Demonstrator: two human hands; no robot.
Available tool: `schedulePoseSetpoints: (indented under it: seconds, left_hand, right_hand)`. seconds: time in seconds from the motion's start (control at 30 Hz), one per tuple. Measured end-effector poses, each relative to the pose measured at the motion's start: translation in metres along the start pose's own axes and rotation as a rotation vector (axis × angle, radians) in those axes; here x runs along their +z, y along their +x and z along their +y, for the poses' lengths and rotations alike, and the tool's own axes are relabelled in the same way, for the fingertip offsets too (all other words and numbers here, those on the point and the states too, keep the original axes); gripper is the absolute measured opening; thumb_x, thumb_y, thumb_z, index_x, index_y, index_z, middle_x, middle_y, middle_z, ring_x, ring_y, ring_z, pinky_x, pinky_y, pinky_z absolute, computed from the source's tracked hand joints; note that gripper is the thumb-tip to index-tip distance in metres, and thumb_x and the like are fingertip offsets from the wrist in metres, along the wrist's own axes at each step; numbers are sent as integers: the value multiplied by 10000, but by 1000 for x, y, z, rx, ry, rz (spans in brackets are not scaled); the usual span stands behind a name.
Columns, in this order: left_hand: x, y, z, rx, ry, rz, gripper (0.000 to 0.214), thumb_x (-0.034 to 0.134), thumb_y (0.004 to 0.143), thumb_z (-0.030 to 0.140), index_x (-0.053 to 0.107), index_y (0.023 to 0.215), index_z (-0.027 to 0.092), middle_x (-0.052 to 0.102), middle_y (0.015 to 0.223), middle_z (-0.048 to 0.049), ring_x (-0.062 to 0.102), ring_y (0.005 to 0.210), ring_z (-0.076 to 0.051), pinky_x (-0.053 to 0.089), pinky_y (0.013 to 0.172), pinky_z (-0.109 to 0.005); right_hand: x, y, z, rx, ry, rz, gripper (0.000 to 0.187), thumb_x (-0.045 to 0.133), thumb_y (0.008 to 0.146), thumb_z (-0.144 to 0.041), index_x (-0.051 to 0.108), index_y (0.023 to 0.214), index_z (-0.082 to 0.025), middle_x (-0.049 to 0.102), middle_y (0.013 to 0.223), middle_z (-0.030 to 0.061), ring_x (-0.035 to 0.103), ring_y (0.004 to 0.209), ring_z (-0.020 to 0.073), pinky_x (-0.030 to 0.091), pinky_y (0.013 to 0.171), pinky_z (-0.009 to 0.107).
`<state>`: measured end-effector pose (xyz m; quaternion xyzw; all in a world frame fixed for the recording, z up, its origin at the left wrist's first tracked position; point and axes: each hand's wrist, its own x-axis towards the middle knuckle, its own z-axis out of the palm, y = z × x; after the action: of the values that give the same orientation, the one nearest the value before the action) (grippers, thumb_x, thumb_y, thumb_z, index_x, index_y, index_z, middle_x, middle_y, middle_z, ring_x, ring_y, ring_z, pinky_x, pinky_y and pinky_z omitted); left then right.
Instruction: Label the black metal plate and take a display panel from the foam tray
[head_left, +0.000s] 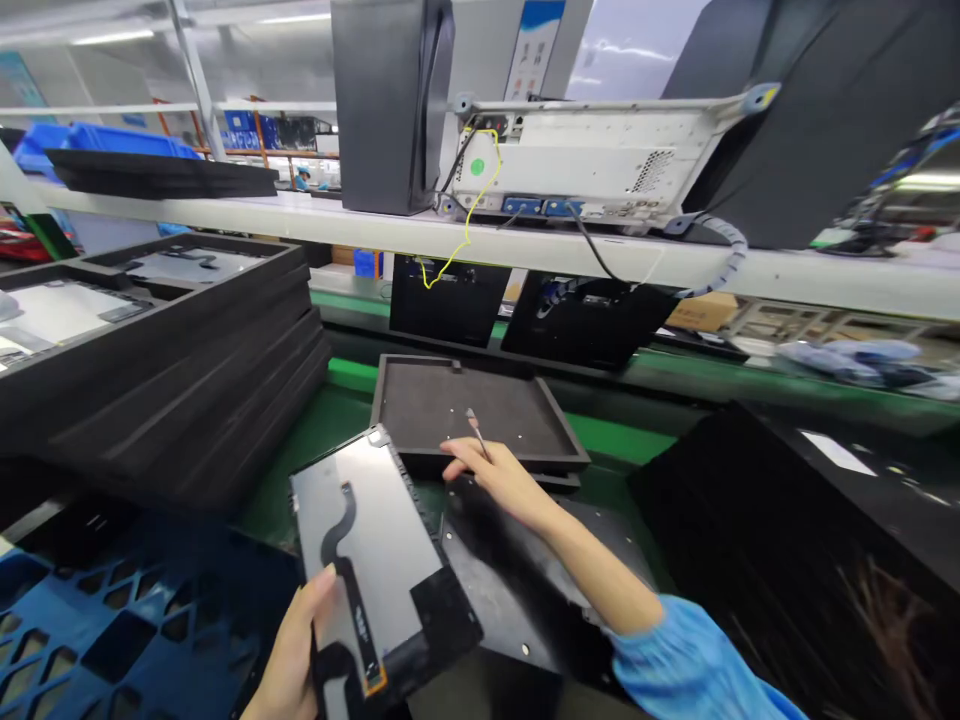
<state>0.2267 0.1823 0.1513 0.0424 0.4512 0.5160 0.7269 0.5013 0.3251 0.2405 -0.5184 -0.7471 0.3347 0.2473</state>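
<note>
Panel (394,545), on the near side of the tray (420,400), lies tilted in my left hand (296,635), thumb clamping its edge, presumably to keep its ribbon (354,600) facing my remote view, while bent fingers of my right hand (491,475) seemingly pinch a slim strip (476,427).

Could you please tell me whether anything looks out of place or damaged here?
The yellow cable looks untidy, drooping slackly across the front of the white shelf and below its edge. I see no clear spill or damage.
</note>
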Motion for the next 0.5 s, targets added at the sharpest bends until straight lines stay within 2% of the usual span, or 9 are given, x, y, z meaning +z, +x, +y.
schedulePoseSetpoints:
  seconds: [0.03,0.07,0.1,0.17,0.2,0.27,0.33,0.4,0.5]
  left_hand:
    - [14,5,-2,-21,1,-82,557,867,838,454,789,1305,160,840,1195,-132,727,1295,-404,553,1174,-515]
    - [27,11,-4,-27,17,-158,600,876,843,461,772,1330,127,832,1214,-156,734,1280,-413,550,1177,-519]
    - [40,17,-8,-21,47,-226,642,883,846,482,756,1350,104,820,1243,-174,729,1287,-417,541,1188,-519]
    - [63,28,-16,39,129,-340,716,854,875,575,728,1390,93,780,1341,-190,686,1355,-411,499,1230,-511]
    - [72,32,-21,110,186,-398,743,809,908,623,705,1428,102,742,1418,-188,644,1411,-400,461,1263,-502]
    - [83,37,-30,331,330,-510,766,657,1004,678,600,1564,157,612,1598,-159,537,1521,-365,369,1325,-488]
    - [85,39,-39,579,546,-577,721,543,1076,638,455,1678,252,471,1721,-107,449,1587,-333,301,1357,-495]
    - [81,41,-49,746,822,-609,679,567,1087,557,397,1705,334,377,1777,-70,371,1631,-329,261,1371,-533]
    - [71,48,-65,885,1141,-641,656,698,1024,440,507,1642,335,376,1775,-78,273,1672,-357,250,1369,-603]
  right_hand:
    - [-4,-16,-2,85,213,-87,630,344,1128,-674,720,1317,-205,780,1033,68,544,595,138,425,551,263]
    - [-7,-33,-5,165,412,-171,637,436,1085,-731,723,1313,-210,773,978,50,452,523,110,366,505,247]
    - [-8,-48,-7,225,568,-230,627,562,1029,-749,723,1312,-213,766,962,39,432,514,97,364,505,238]
    - [-10,-74,-8,258,723,-235,593,786,916,-675,733,1281,-210,766,1003,38,578,622,122,493,620,253]
    - [-12,-84,-6,266,752,-183,582,848,877,-622,738,1268,-206,772,1037,48,663,727,163,552,716,285]
    - [-27,-95,4,314,749,-8,582,879,845,-568,738,1279,-206,787,1091,69,744,887,241,602,836,351]
    - [-55,-94,21,389,684,189,569,873,831,-554,748,1256,-197,800,1073,89,767,886,276,626,806,375]
    - [-93,-82,40,430,578,358,514,877,812,-504,766,1192,-176,808,1029,113,770,838,289,634,747,384]
    - [-151,-46,64,439,379,534,325,856,804,-344,782,1054,-150,808,946,136,758,775,280,628,730,389]
